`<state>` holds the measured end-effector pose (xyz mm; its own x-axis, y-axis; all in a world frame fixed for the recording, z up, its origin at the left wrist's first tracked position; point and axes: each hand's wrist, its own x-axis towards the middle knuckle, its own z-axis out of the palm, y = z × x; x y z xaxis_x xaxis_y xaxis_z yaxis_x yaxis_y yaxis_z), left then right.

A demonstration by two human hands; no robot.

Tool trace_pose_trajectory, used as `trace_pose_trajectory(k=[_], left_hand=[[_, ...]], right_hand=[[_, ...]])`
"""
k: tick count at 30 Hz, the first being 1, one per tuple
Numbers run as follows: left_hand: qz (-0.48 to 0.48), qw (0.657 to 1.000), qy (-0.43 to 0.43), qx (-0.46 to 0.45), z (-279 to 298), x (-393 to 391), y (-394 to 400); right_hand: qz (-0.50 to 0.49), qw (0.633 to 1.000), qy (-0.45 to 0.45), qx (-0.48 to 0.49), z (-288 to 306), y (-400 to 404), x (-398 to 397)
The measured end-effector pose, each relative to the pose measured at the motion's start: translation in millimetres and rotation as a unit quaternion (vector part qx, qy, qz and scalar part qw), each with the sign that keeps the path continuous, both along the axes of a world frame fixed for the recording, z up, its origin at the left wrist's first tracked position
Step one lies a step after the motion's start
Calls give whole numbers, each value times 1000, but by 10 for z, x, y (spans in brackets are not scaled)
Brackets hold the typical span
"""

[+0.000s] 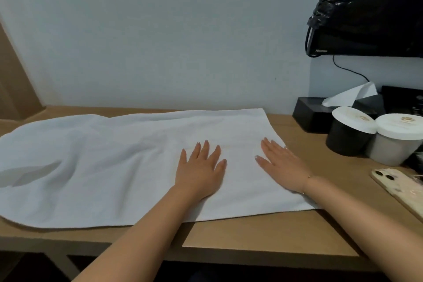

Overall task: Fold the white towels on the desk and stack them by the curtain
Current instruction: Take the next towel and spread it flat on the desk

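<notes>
Both hands' fingers (207, 147) lie spread on white towel (103, 167) covering wooden desk (263, 233).

towel (109, 167) spread on desk (263, 233), reaching the left edge | left hand (200, 168) and right hand (282, 165) laid flat on its right part, side by side | two lidded tubs (375, 136) placed right of towel | tissue box (320, 112) set behind tubs | phone (398, 188) laid before tubs, near right edge
</notes>
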<state>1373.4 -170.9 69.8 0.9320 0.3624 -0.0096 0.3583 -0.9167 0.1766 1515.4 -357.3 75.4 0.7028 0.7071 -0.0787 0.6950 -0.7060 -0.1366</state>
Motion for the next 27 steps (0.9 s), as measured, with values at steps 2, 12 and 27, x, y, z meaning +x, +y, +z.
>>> trace_pose_trajectory(k=[2, 12, 27], left_hand=[[10, 1000, 7, -1, 14, -47, 19], [45, 999, -8, 21, -5, -293, 252], [10, 962, -175, -209, 57, -455, 283]], right_hand=[[-9, 1000, 8, -17, 22, -43, -21], [75, 997, 2, -18, 206, 635, -433], [-66, 998, 1, -17, 75, -13, -301]])
